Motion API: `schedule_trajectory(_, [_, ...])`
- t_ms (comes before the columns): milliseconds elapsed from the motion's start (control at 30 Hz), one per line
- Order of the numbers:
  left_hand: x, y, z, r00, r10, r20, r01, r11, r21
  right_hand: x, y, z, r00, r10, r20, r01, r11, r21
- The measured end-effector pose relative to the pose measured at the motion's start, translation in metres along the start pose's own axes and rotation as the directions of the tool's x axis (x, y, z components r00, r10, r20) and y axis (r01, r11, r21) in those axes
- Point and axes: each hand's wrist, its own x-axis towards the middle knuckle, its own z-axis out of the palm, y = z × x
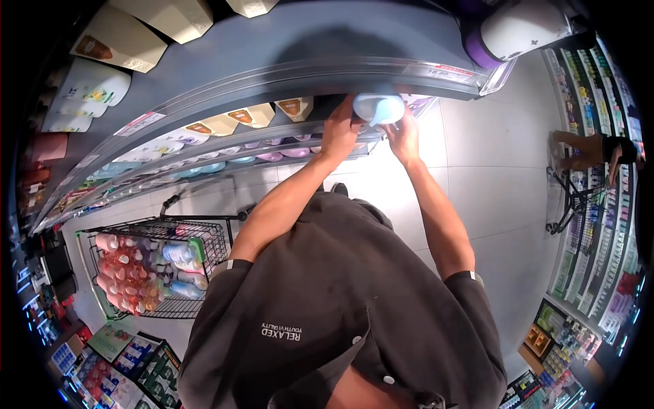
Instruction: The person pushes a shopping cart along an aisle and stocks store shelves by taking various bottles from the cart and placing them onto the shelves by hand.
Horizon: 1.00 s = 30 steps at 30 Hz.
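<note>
A light blue pump bottle [379,108], seen from above with its pump head toward me, is held between my two hands in front of the shelf edge. My left hand [340,131] closes on its left side. My right hand [403,136] grips its right side, and the fingertips there are partly hidden. Just left of the bottle, cream-coloured bottles with brown labels [294,108] line the shelf below the top one.
The top shelf [327,34] has a clear price rail and cream bottles at left. A white and purple bottle [521,31] stands at its right end. A wire cart [160,262] holding several pink and blue bottles is at left. Another person [613,151] is beside a cart at right.
</note>
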Motion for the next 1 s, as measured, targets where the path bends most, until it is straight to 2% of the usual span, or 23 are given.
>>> schedule_trajectory(33, [0.003,-0.001,0.003,1.000,-0.027,0.010,0.027,1.000,-0.015,0.002,0.003,0.001,0.999,0.046,0.016,-0.046,0.999,0.014])
schedule_trajectory(67, [0.006,-0.006,0.008,0.998,0.044,-0.039,-0.045,0.999,-0.008,0.004,0.006,0.001,0.997,0.055,0.048,-0.062,0.988,0.141])
schedule_trajectory(167, [0.013,-0.022,0.018,1.000,0.003,-0.008,-0.002,0.997,0.082,0.011,0.031,0.010,0.980,0.189,0.068,-0.201,0.931,0.304])
schedule_trajectory(267, [0.022,-0.026,0.030,0.988,-0.150,0.038,0.140,0.969,0.201,0.016,0.037,0.010,0.977,0.215,-0.004,-0.209,0.953,0.218])
schedule_trajectory(400, [0.032,-0.014,0.033,0.975,-0.211,0.063,0.201,0.970,0.141,0.018,0.031,0.013,0.968,0.245,-0.056,-0.234,0.960,0.155])
schedule_trajectory(433, [0.032,-0.011,0.035,0.973,-0.224,0.051,0.214,0.965,0.150,0.016,0.033,0.010,0.961,0.272,-0.047,-0.265,0.957,0.116])
schedule_trajectory(500, [0.032,-0.014,0.040,0.975,-0.215,0.063,0.203,0.967,0.154,0.013,0.034,0.012,0.961,0.264,-0.080,-0.249,0.955,0.162])
schedule_trajectory(533, [0.031,-0.019,0.047,0.975,-0.218,0.053,0.206,0.964,0.167,0.012,0.033,0.017,0.950,0.262,-0.172,-0.250,0.964,0.092])
schedule_trajectory(567, [0.031,-0.025,0.053,0.974,-0.223,0.039,0.212,0.960,0.182,0.010,0.038,0.015,0.955,0.272,-0.122,-0.255,0.957,0.135])
schedule_trajectory(600, [0.030,-0.024,0.056,0.975,-0.220,-0.009,0.219,0.962,0.162,0.007,0.039,0.017,0.950,0.282,-0.138,-0.260,0.953,0.154])
schedule_trajectory(700, [0.034,-0.020,0.049,0.940,-0.323,0.112,0.307,0.942,0.137,0.001,0.032,0.021,0.944,0.284,-0.166,-0.256,0.952,0.170])
schedule_trajectory(733, [0.032,-0.016,0.044,0.945,-0.306,0.112,0.290,0.947,0.142,0.001,0.031,0.020,0.951,0.289,-0.108,-0.273,0.951,0.144])
schedule_trajectory(767, [0.031,-0.013,0.042,0.951,-0.288,0.115,0.271,0.952,0.145,-0.006,0.029,0.024,0.928,0.335,-0.165,-0.312,0.938,0.150])
schedule_trajectory(833, [0.031,-0.019,0.044,0.945,-0.284,0.159,0.277,0.959,0.066,-0.025,0.025,0.028,0.932,0.320,-0.169,-0.310,0.947,0.085])
schedule_trajectory(900, [0.025,-0.025,0.037,0.965,-0.211,0.156,0.196,0.975,0.106,-0.045,0.028,0.037,0.955,0.278,-0.101,-0.275,0.960,0.047])
schedule_trajectory(933, [0.015,-0.029,0.034,0.994,-0.101,0.049,0.095,0.989,0.109,-0.051,0.025,0.039,0.966,0.259,-0.021,-0.258,0.966,0.023])
schedule_trajectory(967, [0.005,-0.038,0.033,0.996,0.013,-0.085,0.000,0.989,0.147,-0.057,0.022,0.041,0.939,0.332,0.090,-0.341,0.933,0.112])
schedule_trajectory(1000, [-0.002,-0.024,0.010,0.997,-0.066,-0.048,0.067,0.997,0.040,-0.055,0.021,0.046,0.926,0.308,0.219,-0.340,0.931,0.131])
